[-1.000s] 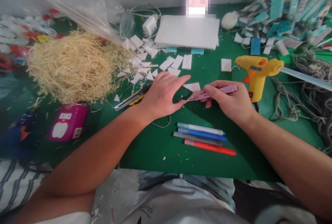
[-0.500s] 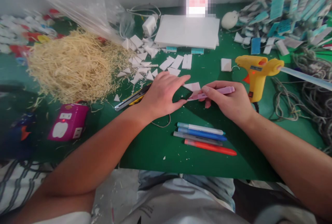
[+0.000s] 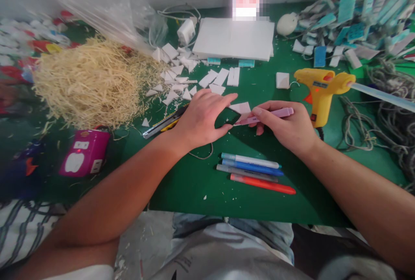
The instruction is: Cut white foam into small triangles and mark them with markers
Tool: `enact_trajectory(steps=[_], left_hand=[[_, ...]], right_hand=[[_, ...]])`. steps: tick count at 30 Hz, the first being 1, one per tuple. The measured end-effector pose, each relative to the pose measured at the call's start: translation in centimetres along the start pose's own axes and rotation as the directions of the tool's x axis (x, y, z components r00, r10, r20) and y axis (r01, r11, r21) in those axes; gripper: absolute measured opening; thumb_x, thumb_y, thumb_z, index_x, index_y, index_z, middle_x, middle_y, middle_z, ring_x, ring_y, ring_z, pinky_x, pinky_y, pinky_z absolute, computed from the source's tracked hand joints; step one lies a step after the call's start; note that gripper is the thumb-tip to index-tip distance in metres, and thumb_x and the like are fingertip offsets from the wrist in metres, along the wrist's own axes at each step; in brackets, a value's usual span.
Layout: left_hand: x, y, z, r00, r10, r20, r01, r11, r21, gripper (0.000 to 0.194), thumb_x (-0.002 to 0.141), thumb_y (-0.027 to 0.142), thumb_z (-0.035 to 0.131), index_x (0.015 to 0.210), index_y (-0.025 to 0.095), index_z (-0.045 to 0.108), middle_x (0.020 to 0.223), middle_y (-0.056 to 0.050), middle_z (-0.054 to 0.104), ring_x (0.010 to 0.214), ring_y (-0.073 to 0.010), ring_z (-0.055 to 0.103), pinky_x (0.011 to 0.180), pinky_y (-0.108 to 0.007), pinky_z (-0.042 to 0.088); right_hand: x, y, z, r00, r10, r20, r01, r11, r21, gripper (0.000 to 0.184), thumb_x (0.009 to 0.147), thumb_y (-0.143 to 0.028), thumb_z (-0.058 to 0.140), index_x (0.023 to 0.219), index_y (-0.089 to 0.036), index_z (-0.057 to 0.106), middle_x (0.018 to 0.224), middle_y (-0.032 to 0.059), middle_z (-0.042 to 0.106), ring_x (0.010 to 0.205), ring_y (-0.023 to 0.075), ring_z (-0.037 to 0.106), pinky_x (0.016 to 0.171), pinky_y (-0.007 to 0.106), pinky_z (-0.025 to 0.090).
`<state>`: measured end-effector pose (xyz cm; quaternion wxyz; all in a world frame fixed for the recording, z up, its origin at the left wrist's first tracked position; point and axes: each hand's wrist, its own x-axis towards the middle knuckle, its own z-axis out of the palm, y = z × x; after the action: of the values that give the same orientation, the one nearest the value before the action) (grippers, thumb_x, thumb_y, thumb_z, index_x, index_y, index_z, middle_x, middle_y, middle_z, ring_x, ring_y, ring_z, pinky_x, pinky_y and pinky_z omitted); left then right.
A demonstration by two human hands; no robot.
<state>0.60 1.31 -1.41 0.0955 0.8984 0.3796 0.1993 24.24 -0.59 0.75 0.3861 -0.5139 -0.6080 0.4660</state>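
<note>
My right hand [image 3: 285, 126] grips a pink marker pen [image 3: 275, 115] between thumb and fingers, its tip pointing left over a small white foam-like piece [image 3: 241, 108]. My left hand [image 3: 205, 118] rests on the table on the other side of that piece, thumb and index finger spread apart. The left thumb lies close to the pen's tip; whether they touch I cannot tell. Its other fingers are mostly hidden. Nearer my body lie a teal-and-white pen [image 3: 251, 160], a blue pen [image 3: 253, 167], a grey pen [image 3: 248, 173] and a red pen [image 3: 262, 184].
A utility knife [image 3: 164, 123] lies beside my left wrist. Yellow glue gun [image 3: 319, 94], white square piece [image 3: 282, 80] and tangled cord [image 3: 358, 124] are at right. White scraps [image 3: 173, 72], stacked white sheets [image 3: 233, 40], straw [image 3: 90, 83] and a magenta socket box [image 3: 84, 152] lie around.
Both hands, the pink pen and the white piece look essentially unmoved. A blurred, brownish shape, perhaps another person's hand, has appeared at the left edge.
</note>
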Motion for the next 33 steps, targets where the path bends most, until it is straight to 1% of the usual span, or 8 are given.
enact_trajectory(steps=[7, 12, 14, 16, 19, 22, 24, 33], left_hand=[[0.1, 0.1, -0.1, 0.999, -0.022, 0.031, 0.022, 1.0, -0.001, 0.055, 0.098, 0.033, 0.062, 0.149, 0.012, 0.057, 0.123, -0.013, 0.076, 0.119, -0.0318, 0.069, 0.117, -0.053, 0.042], [0.1, 0.0, 0.0, 1.0, -0.005, 0.011, 0.006, 1.0, -0.007, 0.055, 0.098, 0.032, 0.061, 0.148, 0.01, 0.057, 0.122, -0.014, 0.076, 0.118, -0.032, 0.069, 0.117, -0.053, 0.043], [0.0, 0.0, 0.0, 1.0, 0.002, 0.008, -0.002, 1.0, -0.007, 0.055, 0.098, 0.032, 0.06, 0.148, 0.009, 0.057, 0.121, -0.014, 0.076, 0.117, -0.0317, 0.069, 0.117, -0.052, 0.043], [0.0, -0.1, 0.0, 1.0, 0.003, 0.012, -0.002, 1.0, -0.004, 0.054, 0.098, 0.03, 0.058, 0.148, 0.009, 0.057, 0.122, -0.013, 0.076, 0.118, -0.0312, 0.068, 0.117, -0.052, 0.042], [-0.1, 0.1, -0.1, 1.0, -0.001, 0.021, 0.001, 1.0, -0.006, 0.054, 0.098, 0.026, 0.056, 0.149, 0.01, 0.055, 0.125, -0.013, 0.075, 0.12, -0.0316, 0.067, 0.117, -0.052, 0.042], [0.1, 0.5, 0.0, 0.999, -0.019, 0.03, 0.019, 1.0, -0.012, 0.059, 0.097, 0.035, 0.065, 0.15, 0.011, 0.055, 0.127, -0.016, 0.074, 0.121, -0.0358, 0.066, 0.114, -0.055, 0.044], [0.3, 0.8, 0.1, 0.999, -0.03, 0.035, 0.03, 1.0, -0.001, 0.064, 0.096, 0.041, 0.071, 0.15, 0.01, 0.055, 0.129, -0.018, 0.073, 0.122, -0.0377, 0.065, 0.114, -0.056, 0.044], [0.4, 0.6, 0.1, 0.998, -0.032, 0.05, 0.031, 0.999, 0.014, 0.059, 0.099, 0.04, 0.067, 0.149, 0.011, 0.056, 0.122, -0.016, 0.074, 0.119, -0.0362, 0.065, 0.115, -0.056, 0.043]], right_hand=[[0.0, -0.3, 0.1, 1.0, 0.001, -0.019, -0.001, 1.0, -0.009, 0.018, 0.084, -0.03, 0.078, 0.068, -0.023, 0.078, 0.054, -0.0018, 0.069, 0.045, 0.0121, 0.06, 0.046, 0.023, 0.051], [-0.1, -0.3, 0.1, 1.0, 0.003, 0.004, -0.003, 1.0, 0.005, 0.02, 0.084, -0.036, 0.08, 0.069, -0.023, 0.078, 0.067, 0.0017, 0.078, 0.046, 0.0123, 0.06, 0.046, 0.025, 0.051], [-0.1, -0.2, 0.0, 1.0, 0.006, -0.003, -0.006, 1.0, 0.007, 0.021, 0.085, -0.037, 0.081, 0.069, -0.023, 0.077, 0.068, 0.0015, 0.078, 0.046, 0.0123, 0.06, 0.046, 0.025, 0.051], [-0.1, -0.1, -0.1, 0.999, 0.002, -0.048, -0.002, 1.0, -0.001, 0.021, 0.086, -0.036, 0.08, 0.069, -0.024, 0.076, 0.06, -0.0003, 0.073, 0.046, 0.0127, 0.06, 0.046, 0.026, 0.05], [0.1, 0.1, -0.2, 0.981, -0.014, -0.195, 0.013, 1.0, -0.008, 0.018, 0.089, -0.033, 0.078, 0.072, -0.025, 0.076, 0.059, -0.0017, 0.07, 0.048, 0.0129, 0.062, 0.05, 0.026, 0.052], [0.5, 0.2, -0.2, 0.94, -0.027, -0.341, 0.046, 0.998, 0.047, 0.019, 0.089, -0.031, 0.078, 0.071, -0.024, 0.074, 0.066, -0.0008, 0.073, 0.048, 0.0119, 0.063, 0.049, 0.026, 0.051], [0.8, 0.2, -0.1, 0.919, -0.028, -0.394, 0.068, 0.994, 0.088, 0.02, 0.088, -0.031, 0.079, 0.071, -0.023, 0.073, 0.067, -0.0005, 0.073, 0.048, 0.0115, 0.062, 0.049, 0.027, 0.05], [0.7, 0.1, 0.0, 0.912, -0.047, -0.408, 0.091, 0.992, 0.087, 0.019, 0.089, -0.024, 0.072, 0.071, -0.021, 0.074, 0.066, 0.0009, 0.073, 0.048, 0.0119, 0.061, 0.054, 0.028, 0.05]])
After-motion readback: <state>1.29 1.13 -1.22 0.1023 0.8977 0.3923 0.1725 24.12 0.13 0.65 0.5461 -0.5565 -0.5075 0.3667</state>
